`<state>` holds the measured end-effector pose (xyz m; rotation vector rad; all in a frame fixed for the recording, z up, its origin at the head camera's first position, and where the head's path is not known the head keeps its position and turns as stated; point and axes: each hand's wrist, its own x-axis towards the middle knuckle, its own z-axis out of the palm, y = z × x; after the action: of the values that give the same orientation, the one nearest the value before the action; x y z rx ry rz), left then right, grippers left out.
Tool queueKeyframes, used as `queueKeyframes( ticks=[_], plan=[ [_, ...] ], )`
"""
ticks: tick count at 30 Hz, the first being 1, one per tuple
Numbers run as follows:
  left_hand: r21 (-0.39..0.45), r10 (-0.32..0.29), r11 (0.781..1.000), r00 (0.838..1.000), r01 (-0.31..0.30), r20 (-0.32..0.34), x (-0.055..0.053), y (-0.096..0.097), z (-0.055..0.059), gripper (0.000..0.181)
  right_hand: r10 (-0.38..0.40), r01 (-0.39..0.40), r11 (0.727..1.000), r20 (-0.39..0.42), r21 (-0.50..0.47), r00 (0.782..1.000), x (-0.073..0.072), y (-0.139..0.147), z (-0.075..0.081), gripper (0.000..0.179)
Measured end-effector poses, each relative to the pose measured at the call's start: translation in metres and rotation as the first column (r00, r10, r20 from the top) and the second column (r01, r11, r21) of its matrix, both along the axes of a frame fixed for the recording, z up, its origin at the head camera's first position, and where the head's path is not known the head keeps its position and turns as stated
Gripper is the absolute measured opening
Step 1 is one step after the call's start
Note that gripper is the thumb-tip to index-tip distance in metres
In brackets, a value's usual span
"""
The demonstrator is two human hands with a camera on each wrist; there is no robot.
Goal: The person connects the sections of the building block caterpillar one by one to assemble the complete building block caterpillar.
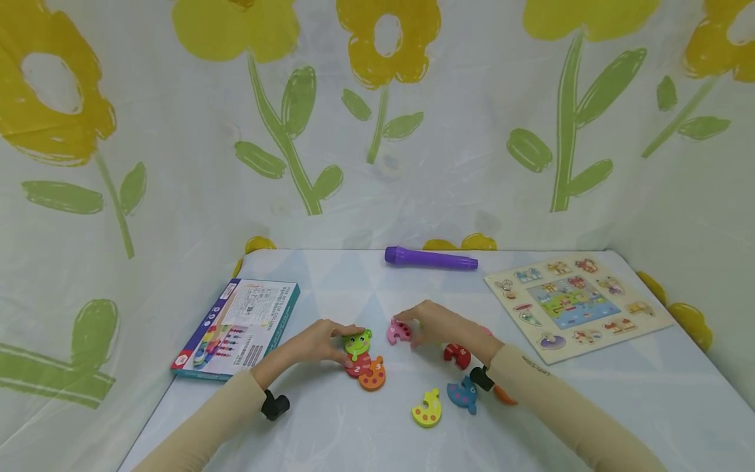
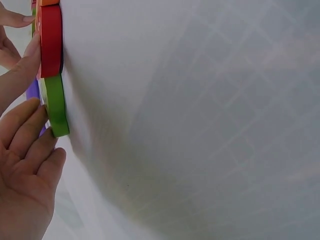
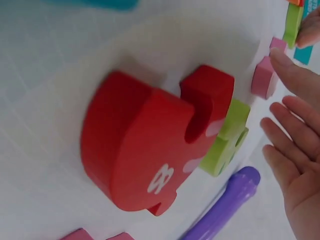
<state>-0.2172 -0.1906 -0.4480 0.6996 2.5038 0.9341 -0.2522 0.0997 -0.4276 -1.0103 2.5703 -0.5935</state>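
Note:
My left hand (image 1: 321,341) is at a green smiling caterpillar-head piece (image 1: 356,344), its fingers at the far edge and its thumb beside the red piece numbered 2 (image 1: 357,367). An orange piece numbered 3 (image 1: 373,375) is fitted against the red one. To the right, my right hand (image 1: 433,322) pinches a pink dotted puzzle piece (image 1: 399,332) between thumb and fingertips, close over the table. Under the right forearm sits a red piece numbered 8 (image 3: 150,145), with a light green piece (image 3: 227,137) behind it, hidden in the head view.
A yellow piece (image 1: 427,409), a blue piece (image 1: 463,394) and a partly covered orange piece (image 1: 504,395) lie nearer me. A purple toy microphone (image 1: 430,258) is at the back, a flat box (image 1: 242,328) at left, a picture puzzle board (image 1: 513,295) at right.

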Motion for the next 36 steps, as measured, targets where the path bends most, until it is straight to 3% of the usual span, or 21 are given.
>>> queueKeyframes(
  ticks=[16, 36],
  plan=[
    [-0.008, 0.02, 1.0, 1.0, -0.02, 0.006, -0.002, 0.001, -0.002, 0.066, 0.063, -0.067, 0.996, 0.069, 0.058, 0.996, -0.016, -0.006, -0.001, 0.061],
    [-0.016, 0.029, 0.999, 0.999, -0.029, -0.019, 0.0, 0.0, -0.001, 0.066, 0.027, -0.025, 0.999, 0.051, -0.036, 0.998, -0.008, 0.0, -0.005, 0.055]
  ],
)
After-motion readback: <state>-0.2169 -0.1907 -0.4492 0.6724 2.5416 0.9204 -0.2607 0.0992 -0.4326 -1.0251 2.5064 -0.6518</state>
